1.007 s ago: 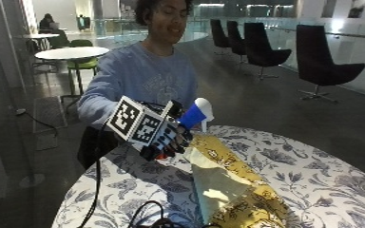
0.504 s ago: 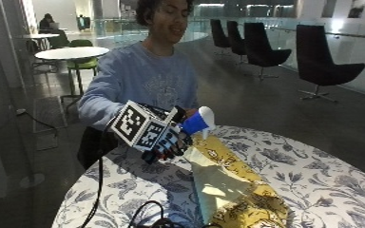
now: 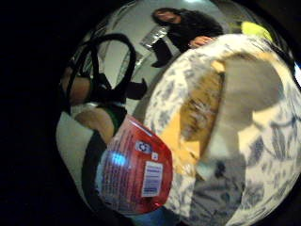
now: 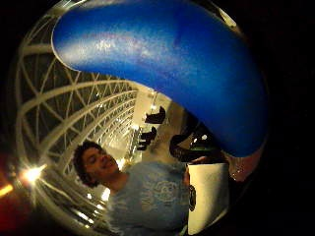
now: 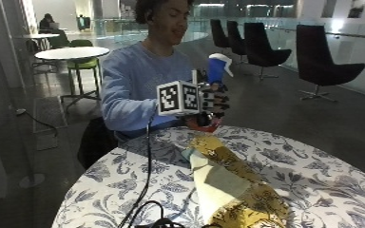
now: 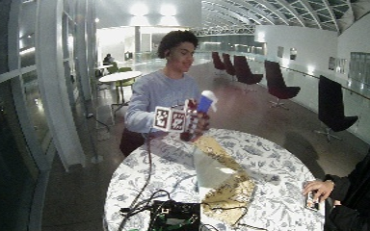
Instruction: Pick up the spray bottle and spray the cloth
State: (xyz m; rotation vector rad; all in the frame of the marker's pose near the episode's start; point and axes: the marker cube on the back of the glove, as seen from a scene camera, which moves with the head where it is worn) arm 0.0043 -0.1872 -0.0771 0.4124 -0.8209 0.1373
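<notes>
My gloved right hand [image 5: 213, 100] grips the spray bottle [image 5: 216, 70] and holds it upright in the air above the far edge of the table, at chest height. The bottle has a blue spray head with a white nozzle, and a red label [image 3: 136, 172] on its body. In the thumb side palm view the blue spray head [image 4: 167, 64] sits close to the palm. A yellow and cream cloth [image 5: 233, 183] lies crumpled in a long strip on the table, below and in front of the hand. The wide view shows the hand [image 6: 194, 122] and the cloth [image 6: 220, 178] as well.
The round table [image 5: 321, 185] has a blue floral cover. A black cable [image 5: 146, 175] runs from the glove down across the table to a black device [image 6: 172, 214] at its near edge. Black chairs [image 5: 325, 66] stand well behind the table.
The hand has lifted the spray bottle higher and turned it more upright, away from the cloth. The cloth has stayed where it was.
</notes>
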